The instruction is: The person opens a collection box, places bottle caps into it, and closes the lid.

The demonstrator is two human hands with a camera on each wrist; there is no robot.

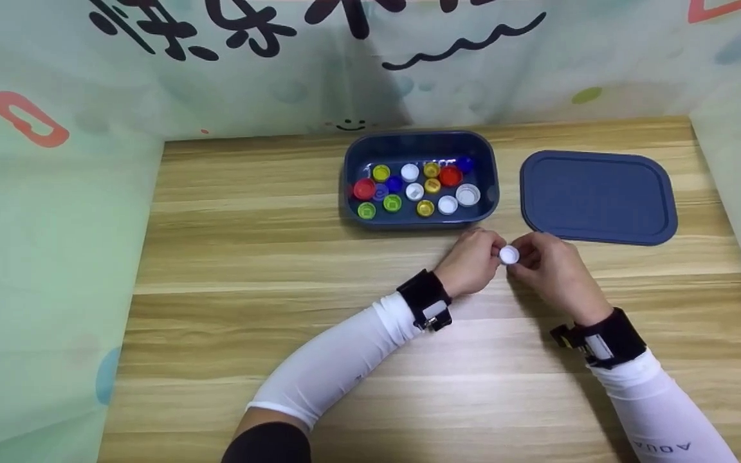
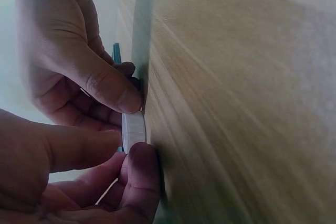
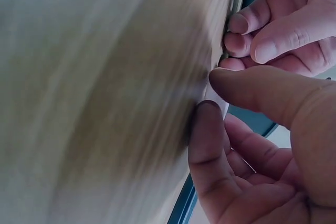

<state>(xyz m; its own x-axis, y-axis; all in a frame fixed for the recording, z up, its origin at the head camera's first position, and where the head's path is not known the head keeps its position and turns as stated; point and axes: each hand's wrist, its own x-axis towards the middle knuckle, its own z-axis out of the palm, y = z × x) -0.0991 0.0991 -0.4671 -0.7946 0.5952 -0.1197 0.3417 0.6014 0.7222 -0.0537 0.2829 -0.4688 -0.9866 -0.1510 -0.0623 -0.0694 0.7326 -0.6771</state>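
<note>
A white bottle cap (image 1: 509, 255) is held between my two hands, close over the table, its hollow side facing up in the head view. My left hand (image 1: 470, 262) pinches it from the left with thumb and finger. From the other side, my right hand (image 1: 558, 275) pinches it too. Ridges run round the side of the cap (image 2: 134, 130) in the left wrist view. In the right wrist view the fingers of the right hand (image 3: 252, 166) hide most of the cap.
Just beyond the hands stands a dark blue box (image 1: 352, 154) with many caps in red, yellow, green, blue and white. Its flat blue lid (image 1: 599, 197) lies to the right on the wooden table (image 1: 248, 257). Printed cloth walls (image 1: 267, 96) border the back and sides.
</note>
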